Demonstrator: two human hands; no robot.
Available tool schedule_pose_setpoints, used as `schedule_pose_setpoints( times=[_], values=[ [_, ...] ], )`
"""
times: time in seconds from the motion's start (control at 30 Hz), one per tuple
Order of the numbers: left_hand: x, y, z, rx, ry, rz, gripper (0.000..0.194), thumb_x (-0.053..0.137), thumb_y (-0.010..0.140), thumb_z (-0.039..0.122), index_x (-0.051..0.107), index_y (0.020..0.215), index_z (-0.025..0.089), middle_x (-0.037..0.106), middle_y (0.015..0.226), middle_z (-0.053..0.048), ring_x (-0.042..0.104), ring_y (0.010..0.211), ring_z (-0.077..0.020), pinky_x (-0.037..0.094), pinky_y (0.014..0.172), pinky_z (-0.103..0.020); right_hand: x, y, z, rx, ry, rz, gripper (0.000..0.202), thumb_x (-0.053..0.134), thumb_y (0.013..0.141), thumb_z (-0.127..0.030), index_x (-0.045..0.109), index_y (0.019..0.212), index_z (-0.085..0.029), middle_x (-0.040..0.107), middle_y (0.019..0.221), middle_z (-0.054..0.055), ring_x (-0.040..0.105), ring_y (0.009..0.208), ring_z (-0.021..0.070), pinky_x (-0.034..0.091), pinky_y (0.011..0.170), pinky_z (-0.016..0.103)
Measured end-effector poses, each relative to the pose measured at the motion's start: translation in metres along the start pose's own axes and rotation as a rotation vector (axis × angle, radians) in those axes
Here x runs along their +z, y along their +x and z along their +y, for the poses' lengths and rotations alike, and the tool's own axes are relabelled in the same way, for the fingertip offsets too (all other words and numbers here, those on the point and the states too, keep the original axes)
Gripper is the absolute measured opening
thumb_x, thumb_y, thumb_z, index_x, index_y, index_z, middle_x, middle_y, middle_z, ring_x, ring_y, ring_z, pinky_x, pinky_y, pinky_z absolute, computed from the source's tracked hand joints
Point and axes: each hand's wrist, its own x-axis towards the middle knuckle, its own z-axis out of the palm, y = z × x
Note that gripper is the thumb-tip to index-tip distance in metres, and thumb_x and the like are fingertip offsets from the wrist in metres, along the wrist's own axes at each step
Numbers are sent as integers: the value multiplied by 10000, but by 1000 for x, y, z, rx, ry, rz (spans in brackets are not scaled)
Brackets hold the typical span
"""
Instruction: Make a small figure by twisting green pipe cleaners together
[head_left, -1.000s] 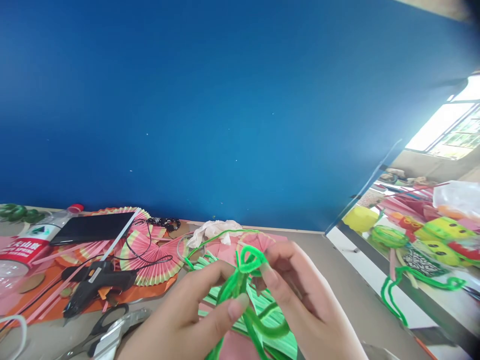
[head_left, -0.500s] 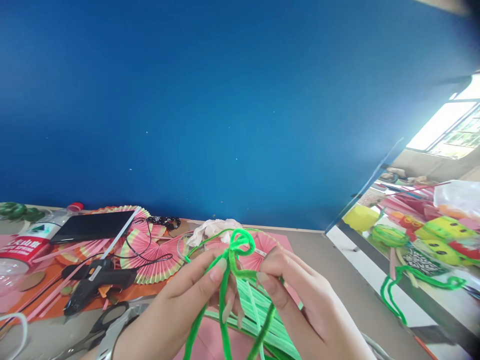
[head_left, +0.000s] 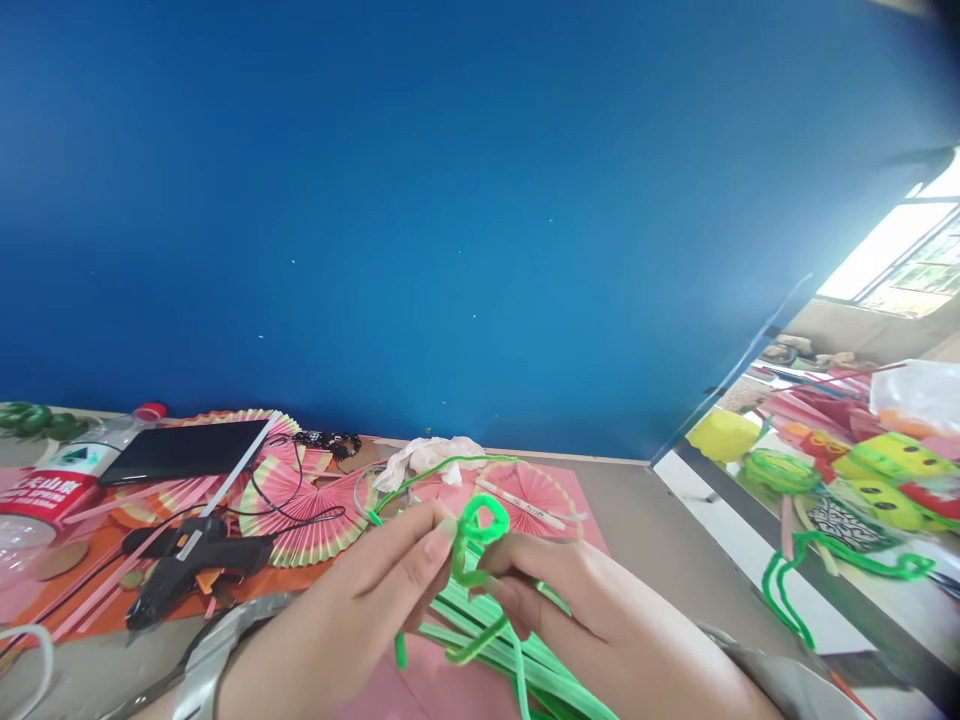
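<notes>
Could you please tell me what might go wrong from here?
The green loop, pinched by the left hand and right hand, might slip or unwind if either grip loosens. It could also snag on the green strips lying beneath the hands. A leftward sweep of the left hand might knock the glue gun.

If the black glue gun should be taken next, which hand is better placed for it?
Probably the left hand: it is nearer the glue gun than the right hand, though both hold the green fuzzy wire.
</notes>
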Motion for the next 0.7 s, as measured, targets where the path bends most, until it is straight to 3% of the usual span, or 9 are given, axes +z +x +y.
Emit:
schedule_pose_setpoints(
  times=[0.07, 0.17, 0.23, 0.37, 0.5, 0.6, 0.7],
  values=[
    [4, 2, 0, 63, 138, -63, 316, 434, 874, 452, 601, 1037, 239, 590, 830, -18, 541, 774, -158, 434, 625, -198, 1, 2, 2, -9, 44, 16, 168, 473, 875, -183, 614, 803, -239, 654, 733, -26, 580, 640, 139, 412, 587, 223],
    [4, 3, 0, 199, 301, -61, 272, 409, 893, 423, 597, 967, 241, 568, 825, -6, 509, 780, -158, 405, 711, -210, 1, 5, 6, -13, 110, 61, 173, 490, 869, -212, 632, 772, -231, 641, 700, -21, 572, 646, 149, 420, 591, 228],
    [2, 3, 2, 255, 387, -84, 242, 408, 898, 400, 588, 906, 239, 550, 802, 2, 486, 756, -154, 385, 686, -203, -1, 5, 9, 5, 109, 82, 186, 477, 880, -233, 626, 767, -222, 632, 703, -20, 559, 646, 145, 415, 588, 229],
    [0, 2, 11, 296, 560, -304, 320, 350, 922, 370, 557, 736, 211, 487, 665, 23, 417, 603, -133, 319, 552, -206, -7, 6, 13, 65, 47, 80, 234, 441, 910, -311, 601, 770, -211, 594, 681, -29, 529, 615, 128, 380, 541, 220],
    [3, 2, 14, 337, 735, -432, 340, 347, 926, 347, 608, 756, 212, 574, 690, 8, 483, 619, -146, 302, 564, -222, -8, 5, 12, 43, 2, 85, 224, 458, 904, -268, 579, 725, -210, 559, 649, -45, 502, 599, 116, 362, 542, 217],
    [7, 4, 4, 372, 808, -416, 327, 369, 920, 324, 615, 729, 222, 579, 657, 10, 489, 609, -154, 288, 555, -230, -5, 4, 8, 23, -58, 110, 203, 467, 888, -183, 564, 711, -209, 563, 650, -47, 498, 591, 114, 361, 552, 223],
    [11, 10, -16, 370, 797, -311, 305, 390, 908, 275, 613, 706, 226, 581, 644, 7, 479, 604, -164, 282, 562, -242, 1, 3, 3, 30, -182, 145, 196, 466, 869, -116, 544, 712, -204, 590, 703, -30, 524, 646, 131, 379, 606, 246]
  ],
)
